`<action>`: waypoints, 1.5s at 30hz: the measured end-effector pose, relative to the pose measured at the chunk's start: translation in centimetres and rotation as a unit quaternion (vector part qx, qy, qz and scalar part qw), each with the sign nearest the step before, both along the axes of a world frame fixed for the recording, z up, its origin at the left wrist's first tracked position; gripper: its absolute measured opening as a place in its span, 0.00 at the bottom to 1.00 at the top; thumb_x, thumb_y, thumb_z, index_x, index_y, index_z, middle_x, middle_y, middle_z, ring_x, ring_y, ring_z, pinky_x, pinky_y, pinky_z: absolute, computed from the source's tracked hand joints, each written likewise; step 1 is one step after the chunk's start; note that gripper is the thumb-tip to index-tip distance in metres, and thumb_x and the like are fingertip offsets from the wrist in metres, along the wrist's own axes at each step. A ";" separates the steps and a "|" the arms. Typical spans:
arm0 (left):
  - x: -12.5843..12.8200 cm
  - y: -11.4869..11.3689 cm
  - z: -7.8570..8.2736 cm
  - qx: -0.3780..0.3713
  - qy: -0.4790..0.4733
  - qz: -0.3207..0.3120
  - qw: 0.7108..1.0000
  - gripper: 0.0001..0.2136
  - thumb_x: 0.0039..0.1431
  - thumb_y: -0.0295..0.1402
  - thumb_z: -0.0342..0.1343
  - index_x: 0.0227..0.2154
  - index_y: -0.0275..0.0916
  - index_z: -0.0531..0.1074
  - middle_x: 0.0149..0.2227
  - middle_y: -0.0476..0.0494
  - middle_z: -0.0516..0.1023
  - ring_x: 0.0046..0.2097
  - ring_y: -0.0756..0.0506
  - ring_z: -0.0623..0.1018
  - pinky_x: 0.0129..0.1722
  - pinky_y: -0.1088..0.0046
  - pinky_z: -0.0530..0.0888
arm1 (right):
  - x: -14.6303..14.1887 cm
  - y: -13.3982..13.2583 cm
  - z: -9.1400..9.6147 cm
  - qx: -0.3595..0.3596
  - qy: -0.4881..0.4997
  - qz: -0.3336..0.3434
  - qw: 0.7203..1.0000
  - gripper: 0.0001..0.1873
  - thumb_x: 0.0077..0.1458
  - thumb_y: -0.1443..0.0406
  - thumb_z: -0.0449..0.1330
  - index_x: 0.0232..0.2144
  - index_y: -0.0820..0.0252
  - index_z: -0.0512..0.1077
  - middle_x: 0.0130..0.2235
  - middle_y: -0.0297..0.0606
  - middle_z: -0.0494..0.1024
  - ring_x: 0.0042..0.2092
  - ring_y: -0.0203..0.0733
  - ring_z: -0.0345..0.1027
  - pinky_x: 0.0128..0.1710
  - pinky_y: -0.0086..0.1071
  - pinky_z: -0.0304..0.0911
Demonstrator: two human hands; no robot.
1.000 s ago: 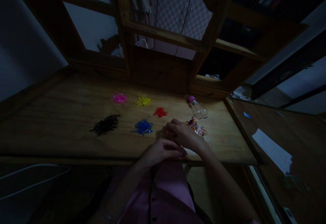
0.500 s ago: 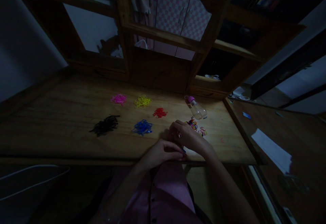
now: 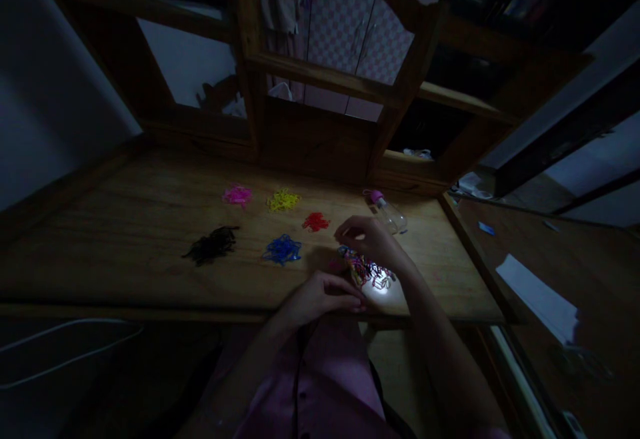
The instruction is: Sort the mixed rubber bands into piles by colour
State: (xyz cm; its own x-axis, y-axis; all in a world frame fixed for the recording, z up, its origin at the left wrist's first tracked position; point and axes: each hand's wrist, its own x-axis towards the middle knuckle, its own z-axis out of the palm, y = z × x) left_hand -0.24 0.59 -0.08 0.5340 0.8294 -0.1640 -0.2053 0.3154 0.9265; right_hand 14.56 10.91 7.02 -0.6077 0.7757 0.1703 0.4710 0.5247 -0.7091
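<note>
A loose pile of mixed coloured rubber bands (image 3: 373,272) lies at the front right of the wooden desk, partly in bright light. My right hand (image 3: 370,236) is over the pile's far left side, its fingers curled and the tips drawn together; whatever they hold is too small to make out. Close to the desk's front edge rests my left hand (image 3: 323,298), thumb and fingers pinched beside the pile. What is in that pinch cannot be made out. Left of the hands are sorted heaps: blue bands (image 3: 283,249), red bands (image 3: 316,222), yellow bands (image 3: 283,200), pink bands (image 3: 237,194) and black bands (image 3: 213,246).
A clear bottle with a pink cap (image 3: 390,216) lies behind my right hand. Wooden shelving (image 3: 320,72) rises along the desk's back. On a lower brown surface at right are white paper sheets (image 3: 537,299) and a small blue packet (image 3: 485,228).
My right hand has lifted away from the left and moved slightly farther back. More of the mixed band pile now shows beneath it. The left hand stays nearly in place.
</note>
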 end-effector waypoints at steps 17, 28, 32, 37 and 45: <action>-0.3 0.0 0.1 -0.108 -0.178 0.123 0.970 0.13 0.54 0.35 0.64 0.38 0.30 0.81 0.46 0.34 0.81 0.51 0.41 0.79 0.59 0.64 0.69 | -9.7 7.1 -0.3 0.123 -0.018 -0.077 0.989 0.08 0.57 0.65 0.59 0.36 0.61 0.77 0.36 0.40 0.81 0.36 0.39 0.75 0.35 0.28 0.64; -5.0 6.7 1.7 0.075 0.114 0.164 0.977 0.12 0.57 0.32 0.60 0.43 0.34 0.80 0.44 0.37 0.82 0.45 0.44 0.80 0.44 0.73 0.75 | 6.4 -4.1 -3.2 -0.023 0.149 -0.294 0.944 0.19 0.55 0.51 0.61 0.35 0.61 0.77 0.33 0.42 0.81 0.32 0.44 0.75 0.31 0.33 0.69; -5.9 10.2 2.3 0.261 0.358 0.227 0.867 0.11 0.58 0.28 0.56 0.39 0.35 0.81 0.37 0.39 0.83 0.40 0.43 0.81 0.41 0.70 0.75 | 8.0 -7.6 -5.0 -0.057 0.184 -0.357 0.914 0.19 0.54 0.50 0.61 0.35 0.61 0.77 0.35 0.42 0.81 0.35 0.45 0.75 0.35 0.34 0.69; -6.0 11.8 2.5 0.395 0.477 0.176 0.765 0.11 0.59 0.24 0.54 0.38 0.38 0.81 0.41 0.40 0.83 0.44 0.43 0.80 0.50 0.69 0.72 | 8.7 -8.8 -5.4 -0.037 0.199 -0.415 0.887 0.19 0.54 0.51 0.62 0.36 0.60 0.78 0.34 0.40 0.81 0.33 0.43 0.74 0.34 0.32 0.67; -4.5 6.5 3.0 0.491 0.409 -0.024 0.769 0.14 0.63 0.28 0.50 0.49 0.42 0.74 0.52 0.40 0.74 0.52 0.44 0.74 0.53 0.68 0.69 | 9.4 -7.9 -6.5 -0.001 0.227 -0.454 0.862 0.18 0.55 0.52 0.60 0.32 0.61 0.77 0.28 0.36 0.77 0.28 0.37 0.68 0.28 0.29 0.62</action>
State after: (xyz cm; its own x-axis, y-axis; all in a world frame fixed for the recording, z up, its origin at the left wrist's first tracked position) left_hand -4.74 7.05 2.96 0.6188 0.7509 0.2309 0.5634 -0.6290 0.5356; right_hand 23.97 2.98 0.55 0.3787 0.8967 0.2292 0.3602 0.0853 -0.9290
